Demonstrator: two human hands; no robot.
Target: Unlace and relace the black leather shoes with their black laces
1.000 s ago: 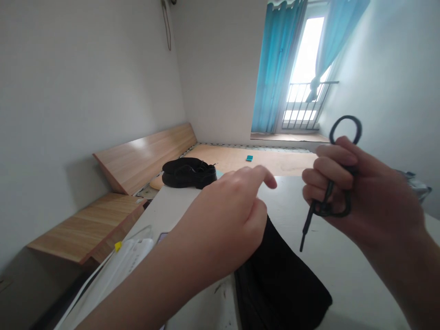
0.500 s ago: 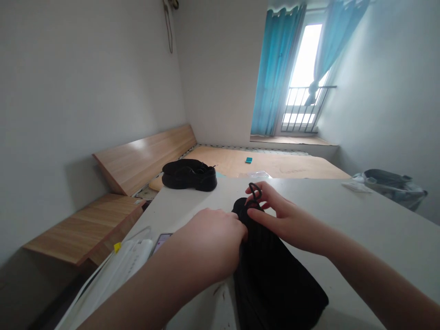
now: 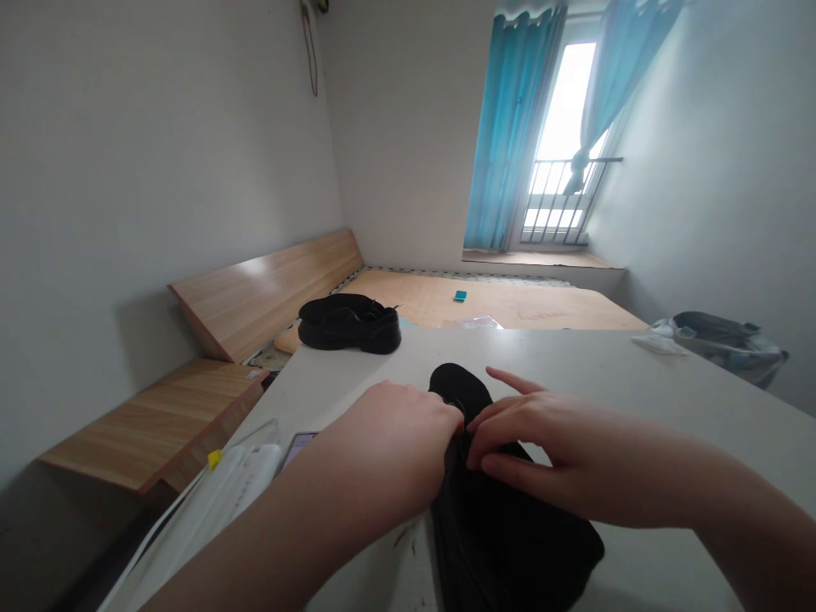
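At lower centre, a shoe (image 3: 529,531) is lying on the table (image 3: 586,361). The left hand (image 3: 399,446) is curling at it, hold hidden; the right hand (image 3: 570,433) is touching it, fingers half bent, grip unclear. Tabletop is stretching frame-right; another shoe (image 3: 350,327) is sitting by the far-left edge.

The near shoe (image 3: 523,531) was black, and so was the far shoe (image 3: 350,327). The tabletop (image 3: 586,370) was white, with small dark marks (image 3: 403,535). The flat box (image 3: 246,472) was white and the tag (image 3: 215,460) beside it yellow. The headboard (image 3: 274,285) and the shelf (image 3: 153,421) showed brown wood grain, while the bed board (image 3: 535,306) was pale tan. A whitish strip (image 3: 421,274) behind it bore dark flecks. The 2 curtains (image 3: 510,136) were turquoise, the small square (image 3: 460,296) teal, the walls (image 3: 178,127) greyish white and the window bars (image 3: 558,161) grey.
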